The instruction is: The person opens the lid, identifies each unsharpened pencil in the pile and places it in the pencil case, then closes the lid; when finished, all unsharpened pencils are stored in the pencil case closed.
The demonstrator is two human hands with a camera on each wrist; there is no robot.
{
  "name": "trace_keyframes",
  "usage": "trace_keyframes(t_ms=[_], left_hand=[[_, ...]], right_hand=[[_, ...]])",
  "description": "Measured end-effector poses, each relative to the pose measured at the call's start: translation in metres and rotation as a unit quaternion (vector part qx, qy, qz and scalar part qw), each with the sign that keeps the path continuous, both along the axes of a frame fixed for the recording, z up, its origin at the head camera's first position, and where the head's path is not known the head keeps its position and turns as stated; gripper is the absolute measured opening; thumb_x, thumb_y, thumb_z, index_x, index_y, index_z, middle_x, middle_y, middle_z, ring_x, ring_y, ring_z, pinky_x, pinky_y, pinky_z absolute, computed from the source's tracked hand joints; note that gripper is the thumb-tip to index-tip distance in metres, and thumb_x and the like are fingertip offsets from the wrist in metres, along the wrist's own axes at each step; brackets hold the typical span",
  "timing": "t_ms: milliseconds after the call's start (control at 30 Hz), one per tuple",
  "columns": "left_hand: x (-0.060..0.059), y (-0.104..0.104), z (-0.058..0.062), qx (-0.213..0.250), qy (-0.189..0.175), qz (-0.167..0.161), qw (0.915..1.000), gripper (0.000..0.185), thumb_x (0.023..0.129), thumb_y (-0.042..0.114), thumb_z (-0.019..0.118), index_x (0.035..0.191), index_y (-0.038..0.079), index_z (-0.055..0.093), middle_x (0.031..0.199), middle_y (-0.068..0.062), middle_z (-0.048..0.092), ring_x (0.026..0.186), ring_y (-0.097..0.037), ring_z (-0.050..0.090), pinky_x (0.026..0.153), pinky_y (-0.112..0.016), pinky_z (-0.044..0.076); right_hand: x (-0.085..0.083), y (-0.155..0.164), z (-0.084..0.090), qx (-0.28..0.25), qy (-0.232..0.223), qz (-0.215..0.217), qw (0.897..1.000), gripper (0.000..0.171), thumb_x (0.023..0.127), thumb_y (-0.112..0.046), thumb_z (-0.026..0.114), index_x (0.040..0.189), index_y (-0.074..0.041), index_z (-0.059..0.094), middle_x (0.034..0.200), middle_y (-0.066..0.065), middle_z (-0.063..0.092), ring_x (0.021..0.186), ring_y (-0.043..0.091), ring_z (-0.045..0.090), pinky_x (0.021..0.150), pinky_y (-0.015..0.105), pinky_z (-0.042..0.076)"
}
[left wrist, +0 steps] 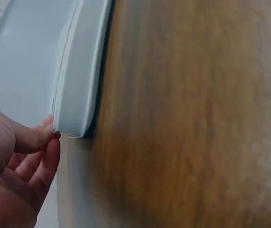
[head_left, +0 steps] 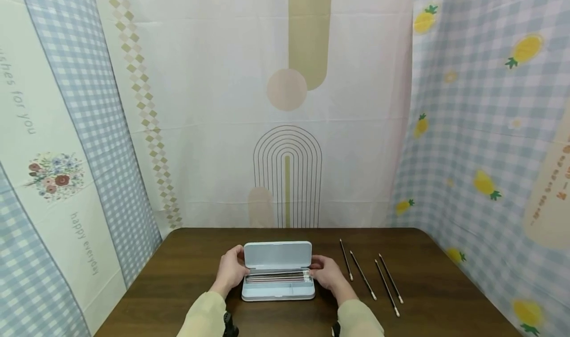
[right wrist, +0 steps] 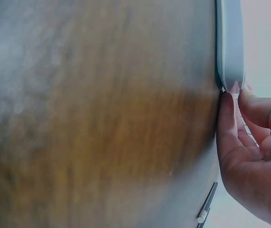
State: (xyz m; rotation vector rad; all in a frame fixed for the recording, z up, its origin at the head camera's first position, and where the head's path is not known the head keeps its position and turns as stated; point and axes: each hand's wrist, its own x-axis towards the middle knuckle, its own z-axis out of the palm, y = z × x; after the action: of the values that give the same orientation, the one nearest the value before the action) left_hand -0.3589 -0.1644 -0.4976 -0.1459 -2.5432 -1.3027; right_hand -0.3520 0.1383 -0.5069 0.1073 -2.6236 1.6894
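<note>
Hidden: the left hand [head_left: 231,271] covers the left end of the case [head_left: 278,292], the right hand [head_left: 326,272] its right end; in both wrist views the bench is blurred and only a corner of the case shows.
Hard to make out: the thin sticks lying in the case tray [head_left: 276,277] cannot be counted; whether they are pencils or brushes is unclear.
Case place: near middle of the brown bench [head_left: 187,277], between the two hands.
Case axis: long side runs left to right; lid [head_left: 278,254] stands open at the far side, inner face toward the person.
Left hand: fingers curled, pinching the left corner of the lid [left wrist: 73,123].
Right hand: fingers curled, thumb and fingertips pinching the right corner of the lid [right wrist: 230,71].
Loose sticks [head_left: 371,277]: four, right of the case, well apart from it, pointing near to far, white tips nearest.
</note>
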Motion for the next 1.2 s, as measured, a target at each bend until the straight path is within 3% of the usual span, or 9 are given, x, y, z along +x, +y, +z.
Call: trace_keyframes(t_ms=[333,467,600,767,933,1200], left_hand=[[0.003,-0.008,0.0,0.011,0.001,-0.05,0.9987,0.038,0.075,-0.022,0.082,0.098,0.004,0.069,0.095,-0.006,0.072,0.086,-0.022,0.072,0.079,-0.044,0.064],[0.006,-0.011,0.0,0.018,-0.007,-0.075,0.997,0.039,0.079,-0.02,0.078,0.112,0.0,0.072,0.098,-0.006,0.072,0.091,-0.023,0.072,0.081,-0.042,0.063],[0.007,-0.012,0.0,0.009,-0.002,-0.091,0.9958,0.046,0.079,-0.02,0.075,0.122,-0.004,0.072,0.099,-0.007,0.074,0.091,-0.022,0.071,0.08,-0.04,0.062],[0.007,-0.014,0.0,0.004,0.017,-0.083,0.9964,0.039,0.082,-0.019,0.075,0.117,-0.002,0.073,0.096,-0.006,0.074,0.088,-0.02,0.071,0.076,-0.035,0.061],[0.007,-0.013,0.007,0.034,0.049,-0.063,0.9962,0.036,0.086,-0.017,0.074,0.118,0.001,0.074,0.098,-0.006,0.075,0.09,-0.022,0.072,0.079,-0.035,0.061],[0.007,-0.009,0.014,0.029,0.074,-0.044,0.9959,0.03,0.098,0.015,0.079,0.126,0.005,0.074,0.108,-0.004,0.076,0.101,-0.022,0.071,0.092,-0.044,0.059]], right_hand=[[0.002,0.002,0.0,0.009,0.011,0.001,1.0,0.044,0.091,0.011,0.074,0.135,0.011,0.064,0.113,0.018,0.074,0.11,0.036,0.068,0.09,0.044,0.059],[0.004,0.001,0.0,0.016,0.022,-0.005,1.0,0.044,0.092,0.009,0.074,0.135,0.01,0.065,0.113,0.018,0.075,0.109,0.034,0.068,0.09,0.045,0.059],[0.006,0.0,0.002,-0.004,0.018,-0.003,1.0,0.043,0.093,0.009,0.074,0.135,0.012,0.064,0.111,0.02,0.074,0.103,0.03,0.069,0.082,0.043,0.062],[0.008,-0.001,0.003,-0.029,-0.006,-0.005,1.0,0.043,0.094,0.008,0.074,0.135,0.012,0.064,0.108,0.019,0.071,0.095,0.025,0.067,0.074,0.04,0.064],[0.004,-0.001,0.002,-0.039,-0.012,-0.015,0.999,0.043,0.093,0.007,0.074,0.136,0.011,0.065,0.107,0.018,0.07,0.095,0.026,0.067,0.073,0.04,0.065],[-0.001,-0.002,0.0,-0.061,-0.017,-0.037,0.997,0.041,0.092,0.006,0.075,0.132,0.009,0.068,0.105,0.019,0.071,0.087,0.023,0.068,0.067,0.037,0.064]])
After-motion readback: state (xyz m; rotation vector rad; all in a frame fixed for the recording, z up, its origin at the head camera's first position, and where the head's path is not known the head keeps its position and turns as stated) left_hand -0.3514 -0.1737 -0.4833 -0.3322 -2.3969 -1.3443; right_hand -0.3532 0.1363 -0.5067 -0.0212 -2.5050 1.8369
